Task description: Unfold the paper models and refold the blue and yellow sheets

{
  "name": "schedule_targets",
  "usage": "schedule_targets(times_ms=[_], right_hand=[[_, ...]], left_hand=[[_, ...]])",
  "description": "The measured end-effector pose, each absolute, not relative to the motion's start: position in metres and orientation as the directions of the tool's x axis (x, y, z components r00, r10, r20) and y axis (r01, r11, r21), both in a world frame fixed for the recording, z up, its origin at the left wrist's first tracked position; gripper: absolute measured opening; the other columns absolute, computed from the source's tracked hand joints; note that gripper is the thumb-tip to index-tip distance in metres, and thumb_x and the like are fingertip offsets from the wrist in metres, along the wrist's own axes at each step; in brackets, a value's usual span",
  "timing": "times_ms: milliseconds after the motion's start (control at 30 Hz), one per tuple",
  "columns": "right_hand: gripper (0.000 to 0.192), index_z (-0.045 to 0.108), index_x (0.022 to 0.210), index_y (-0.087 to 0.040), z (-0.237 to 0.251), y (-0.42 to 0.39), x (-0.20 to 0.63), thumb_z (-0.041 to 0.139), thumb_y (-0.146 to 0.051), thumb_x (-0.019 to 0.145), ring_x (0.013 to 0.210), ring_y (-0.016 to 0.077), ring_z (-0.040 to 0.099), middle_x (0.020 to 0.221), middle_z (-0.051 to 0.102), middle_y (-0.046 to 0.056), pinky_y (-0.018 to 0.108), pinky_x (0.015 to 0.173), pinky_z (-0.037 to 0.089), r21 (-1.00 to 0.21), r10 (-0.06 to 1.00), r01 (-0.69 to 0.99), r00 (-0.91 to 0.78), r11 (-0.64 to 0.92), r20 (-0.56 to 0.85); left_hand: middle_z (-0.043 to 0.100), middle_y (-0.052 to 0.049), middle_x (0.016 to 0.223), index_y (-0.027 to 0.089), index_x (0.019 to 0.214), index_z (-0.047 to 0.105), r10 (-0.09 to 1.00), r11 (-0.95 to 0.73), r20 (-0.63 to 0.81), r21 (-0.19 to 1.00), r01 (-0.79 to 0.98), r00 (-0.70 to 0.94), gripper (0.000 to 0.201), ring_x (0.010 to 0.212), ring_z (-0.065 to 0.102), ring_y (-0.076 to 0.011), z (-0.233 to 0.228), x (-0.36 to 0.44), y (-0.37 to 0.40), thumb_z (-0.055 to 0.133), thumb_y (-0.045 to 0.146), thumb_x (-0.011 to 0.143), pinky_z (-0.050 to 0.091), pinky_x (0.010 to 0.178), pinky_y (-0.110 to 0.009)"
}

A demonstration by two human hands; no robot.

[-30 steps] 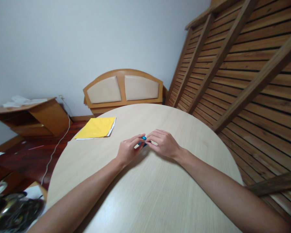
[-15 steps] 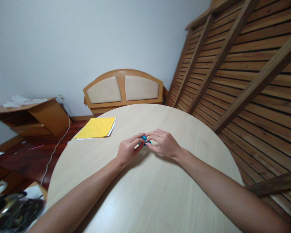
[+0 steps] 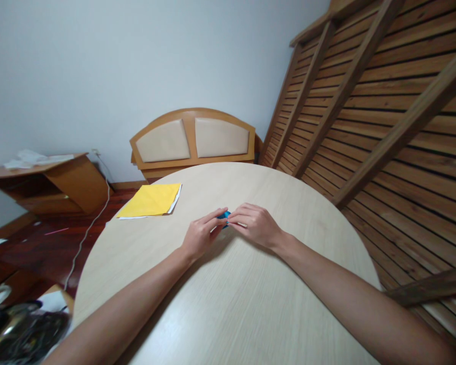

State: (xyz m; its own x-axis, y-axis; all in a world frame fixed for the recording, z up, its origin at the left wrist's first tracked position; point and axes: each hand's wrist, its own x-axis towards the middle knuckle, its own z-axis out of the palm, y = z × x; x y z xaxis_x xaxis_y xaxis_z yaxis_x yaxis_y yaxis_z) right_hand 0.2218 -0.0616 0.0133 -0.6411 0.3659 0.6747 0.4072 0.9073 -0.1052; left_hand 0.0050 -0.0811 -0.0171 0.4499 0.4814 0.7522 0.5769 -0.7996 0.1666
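both the left hand (image 3: 202,234) and right hand (image 3: 255,225) pinch a small blue piece (image 3: 224,215), no writing legible.

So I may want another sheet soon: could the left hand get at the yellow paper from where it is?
Probably yes. The yellow paper lies flat on the table, left of and beyond the left hand, with bare tabletop between. That hand is pinching the small blue piece, though.
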Motion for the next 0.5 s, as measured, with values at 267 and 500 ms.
schedule_targets(times_ms=[267,500], right_hand=[[0.012,0.073,0.089,-0.02,0.0179,-0.0632,0.2217,0.062,-0.02,0.093,0.087,0.0204,0.066,0.09,0.076,0.005,0.035,0.08,0.051,-0.117,0.402,0.438,-0.643,0.891,0.652],[0.01,0.071,0.092,-0.021,0.0168,-0.0625,0.2222,0.062,-0.022,0.093,0.09,0.0204,0.066,0.094,0.075,0.005,0.036,0.083,0.05,-0.193,0.444,0.432,-0.617,0.881,0.65]], left_hand=[[0.069,-0.015,0.125,0.018,0.101,0.065,0.539,-0.782,0.735,0.256,0.568,0.411,0.012,0.109,0.07,-0.023,-0.0091,0.0098,-0.0869,0.055,0.014,0.094,0.061,0.09,-0.039],[0.068,-0.013,0.127,0.02,0.105,0.058,0.629,-0.742,0.705,0.418,0.525,0.327,0.012,0.098,0.073,-0.0197,-0.0084,0.0092,-0.0902,0.051,0.017,0.096,0.062,0.085,-0.036]])
